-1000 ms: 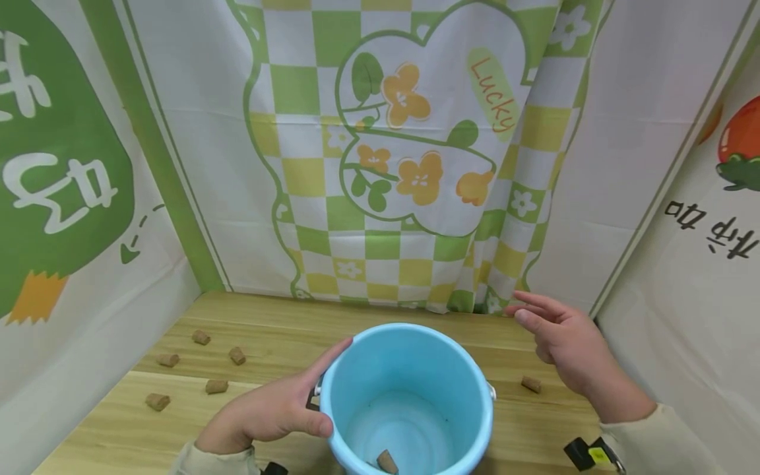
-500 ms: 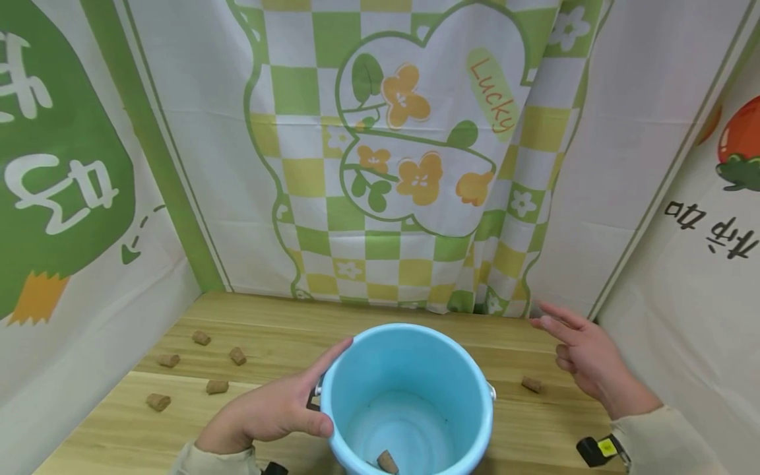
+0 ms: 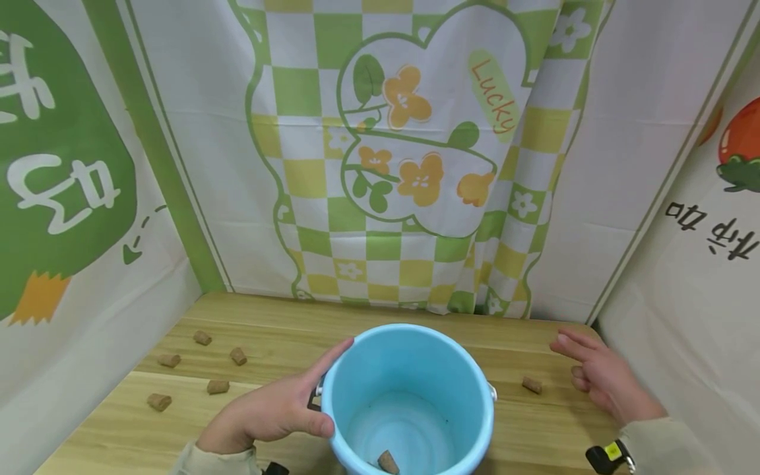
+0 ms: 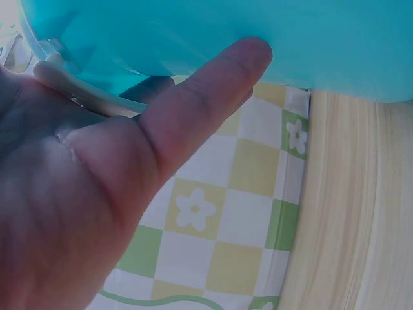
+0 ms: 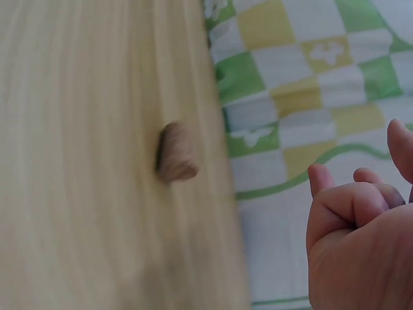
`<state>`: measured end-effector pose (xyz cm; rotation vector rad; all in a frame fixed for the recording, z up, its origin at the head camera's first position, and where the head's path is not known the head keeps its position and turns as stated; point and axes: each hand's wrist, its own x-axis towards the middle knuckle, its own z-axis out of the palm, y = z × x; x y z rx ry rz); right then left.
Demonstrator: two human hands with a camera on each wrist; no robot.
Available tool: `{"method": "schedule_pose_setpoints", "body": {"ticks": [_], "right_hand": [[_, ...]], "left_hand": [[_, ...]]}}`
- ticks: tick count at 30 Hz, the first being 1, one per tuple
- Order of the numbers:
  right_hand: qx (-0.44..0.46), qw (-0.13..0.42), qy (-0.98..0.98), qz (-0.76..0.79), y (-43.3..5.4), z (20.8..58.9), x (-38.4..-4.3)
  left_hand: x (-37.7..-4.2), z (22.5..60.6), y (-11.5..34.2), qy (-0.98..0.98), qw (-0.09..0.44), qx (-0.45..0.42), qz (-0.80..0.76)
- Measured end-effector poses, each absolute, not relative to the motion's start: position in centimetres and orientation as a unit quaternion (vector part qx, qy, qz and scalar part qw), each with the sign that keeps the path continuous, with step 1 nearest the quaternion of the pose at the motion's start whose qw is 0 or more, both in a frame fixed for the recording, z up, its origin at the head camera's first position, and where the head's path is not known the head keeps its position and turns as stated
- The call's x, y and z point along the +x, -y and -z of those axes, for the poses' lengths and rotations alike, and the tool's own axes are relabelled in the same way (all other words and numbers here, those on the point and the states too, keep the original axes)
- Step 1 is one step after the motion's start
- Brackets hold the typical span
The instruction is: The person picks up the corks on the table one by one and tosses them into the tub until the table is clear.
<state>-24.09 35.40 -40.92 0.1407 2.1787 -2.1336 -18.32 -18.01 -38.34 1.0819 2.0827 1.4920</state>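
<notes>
A light blue bucket (image 3: 410, 359) stands on the wooden table near the person, with one cork (image 3: 388, 461) on its floor. My left hand (image 3: 273, 413) rests against its left side, thumb and forefinger spread along the rim. In the left wrist view, a straight digit of the left hand (image 4: 97, 168) lies on the blue wall beside the bucket's handle (image 4: 80, 93). Right of the bucket a single cork (image 3: 532, 384) lies on the table. My right hand (image 3: 611, 386) hovers to the right of that cork, holding nothing, some fingers bent and others extended.
Several corks, one of them the nearest cork (image 3: 159, 402), lie scattered on the table's left side. A checked cloth (image 3: 386, 264) hangs along the back edge of the table (image 3: 285, 330). Printed white cloth walls stand left and right.
My right hand has moved right and back toward the person, past the single cork. The left hand and the bucket have stayed in place.
</notes>
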Motion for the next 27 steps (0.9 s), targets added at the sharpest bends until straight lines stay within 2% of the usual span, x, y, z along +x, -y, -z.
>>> {"method": "schedule_pose_setpoints", "body": {"ticks": [12,27], "right_hand": [[0.115,0.066,-0.726,0.675,-37.8,45.7,-24.5],[0.139,0.105,-0.655,0.736,-38.7,47.4,-23.7]], "left_hand": [[-18.4,38.5,18.1,-0.737,0.177,0.386,-0.525],[-18.4,38.4,18.0,-0.731,0.19,0.38,-0.534]]}}
